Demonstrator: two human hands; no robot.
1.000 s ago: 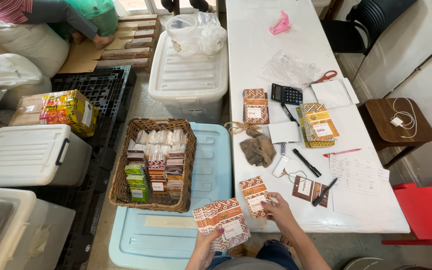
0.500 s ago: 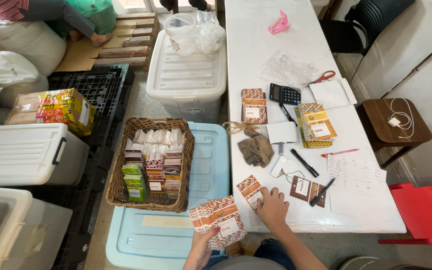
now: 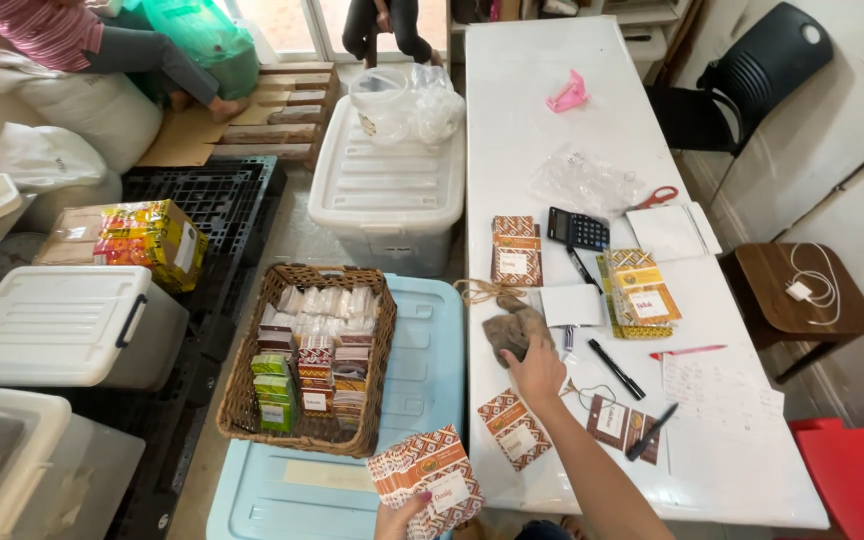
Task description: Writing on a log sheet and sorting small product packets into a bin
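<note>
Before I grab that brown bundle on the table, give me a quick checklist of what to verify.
1. Right hand at the brown bundle: ok, the fingers touch its near edge.
2. Grip closed on the bundle: cannot tell, the fingers are partly hidden.
3. Left hand secure on the patterned packets: ok, it holds the stack at the bottom, off the table.
4. Space around the bundle: not ok, twine and a white card lie right beside it.
5. Patterned packet under the forearm: ok, flat on the white table.
6. Wicker basket within reach: ok, on the blue lid just left of the table.
</note>
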